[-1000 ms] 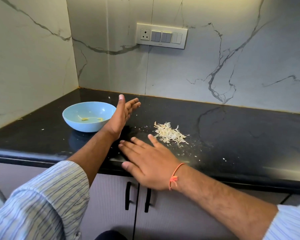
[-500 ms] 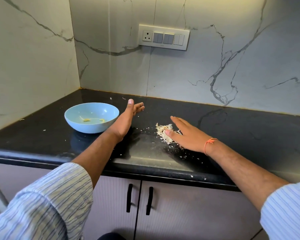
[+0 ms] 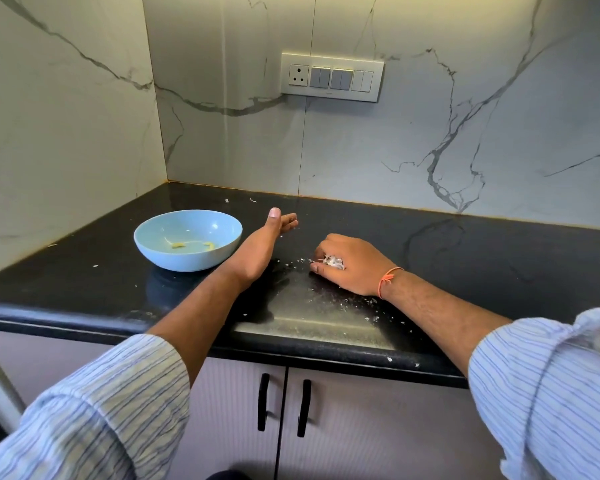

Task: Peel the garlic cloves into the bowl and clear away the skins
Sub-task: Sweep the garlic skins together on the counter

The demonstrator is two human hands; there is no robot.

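A light blue bowl (image 3: 187,239) stands on the black countertop (image 3: 482,258) at the left, with a few pale garlic pieces (image 3: 193,244) in its bottom. My left hand (image 3: 262,245) rests on its edge just right of the bowl, fingers straight, palm facing right. My right hand (image 3: 350,263) lies on the counter with its fingers curled round a clump of white garlic skins (image 3: 331,262); most of the clump is hidden inside the fist. Small skin flakes (image 3: 340,301) lie scattered around and in front of that hand.
Marble walls meet in a corner behind the bowl, and a switch panel (image 3: 331,77) sits on the back wall. Below the counter's front edge are cabinet doors with two black handles (image 3: 283,407). A few stray flakes (image 3: 239,200) lie near the back wall.
My right hand has closed its fingers round the pile of skins it was covering half a second ago. The left hand has stayed standing beside the bowl.
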